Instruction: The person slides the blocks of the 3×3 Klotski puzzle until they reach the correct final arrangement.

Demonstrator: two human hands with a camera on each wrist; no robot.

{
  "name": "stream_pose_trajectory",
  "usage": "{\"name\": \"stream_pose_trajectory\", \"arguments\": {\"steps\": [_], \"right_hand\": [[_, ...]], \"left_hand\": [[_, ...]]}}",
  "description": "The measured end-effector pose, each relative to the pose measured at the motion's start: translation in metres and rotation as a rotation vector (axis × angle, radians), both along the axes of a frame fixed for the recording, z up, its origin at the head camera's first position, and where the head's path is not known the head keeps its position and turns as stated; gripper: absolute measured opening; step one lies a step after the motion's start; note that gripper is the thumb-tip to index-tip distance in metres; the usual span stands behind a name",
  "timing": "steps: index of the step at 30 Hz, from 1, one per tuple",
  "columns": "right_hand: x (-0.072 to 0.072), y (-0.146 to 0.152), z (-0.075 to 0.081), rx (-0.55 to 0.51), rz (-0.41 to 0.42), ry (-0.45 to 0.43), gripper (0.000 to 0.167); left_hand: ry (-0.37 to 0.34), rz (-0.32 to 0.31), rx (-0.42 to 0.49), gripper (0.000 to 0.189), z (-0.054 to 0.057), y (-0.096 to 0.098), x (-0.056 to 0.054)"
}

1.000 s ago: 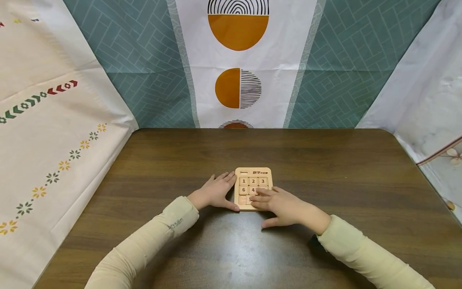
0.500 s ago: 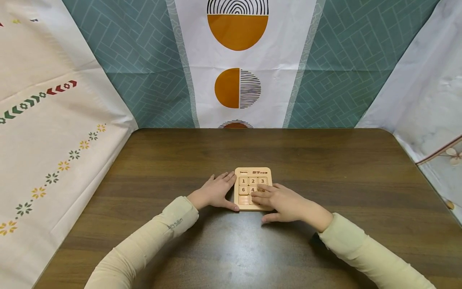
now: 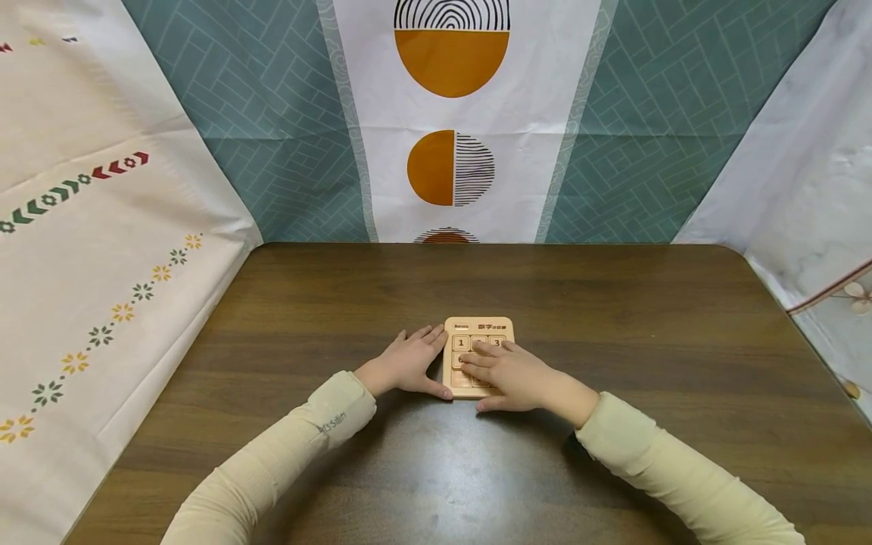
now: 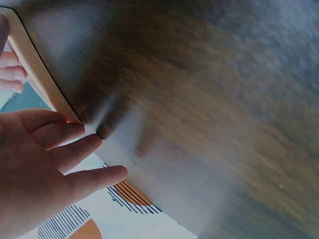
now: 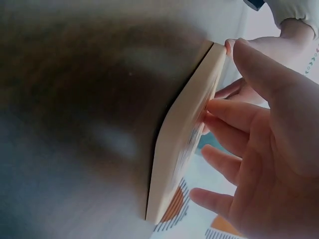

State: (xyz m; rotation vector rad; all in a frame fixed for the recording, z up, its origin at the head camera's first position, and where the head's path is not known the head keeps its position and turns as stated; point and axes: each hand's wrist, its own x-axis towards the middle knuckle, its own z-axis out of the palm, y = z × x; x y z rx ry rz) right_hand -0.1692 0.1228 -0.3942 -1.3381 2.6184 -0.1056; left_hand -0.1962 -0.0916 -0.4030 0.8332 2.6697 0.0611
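A wooden number sliding puzzle (image 3: 470,393) lies flat on the table. Along its left side rests my left hand (image 3: 409,362), fingertips at the edge and thumb by the near left corner. My right hand (image 3: 519,378) reaches over the puzzle from the right, its extended fingers on the number tiles, its thumb off the near edge. Tiles 1 (image 3: 461,343) and 3 (image 3: 497,343) show; most others are covered by the fingers. The near left slot (image 3: 461,378) is bare. In the right wrist view, fingertips (image 5: 212,107) meet the top face of the puzzle (image 5: 177,134).
The dark wooden table (image 3: 327,288) surrounds the puzzle. A patterned cloth (image 3: 286,151) hangs behind its far edge. At the left hangs a cream cloth (image 3: 82,288), at the right a pale one (image 3: 811,174).
Tile 5 has slid right along the near row, baring the near left slot. Afterwards my right hand has moved left and farther over the tiles. The left hand keeps its place.
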Motion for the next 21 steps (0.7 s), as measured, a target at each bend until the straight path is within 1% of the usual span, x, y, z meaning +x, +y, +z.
{"name": "stream_pose_trajectory", "arguments": {"steps": [6,14,21], "right_hand": [[0.004,0.0,-0.001,-0.018,0.024,0.014,0.064],[0.012,0.001,-0.002,-0.04,0.08,0.084,0.057],[0.019,0.001,0.001,-0.022,0.066,0.057,0.055]], "left_hand": [[0.006,-0.001,-0.012,0.108,0.0,0.0,0.0],[0.005,0.0,-0.015,0.108,0.0,0.001,0.0],[0.01,-0.005,-0.017,0.107,-0.002,0.001,0.0]]}}
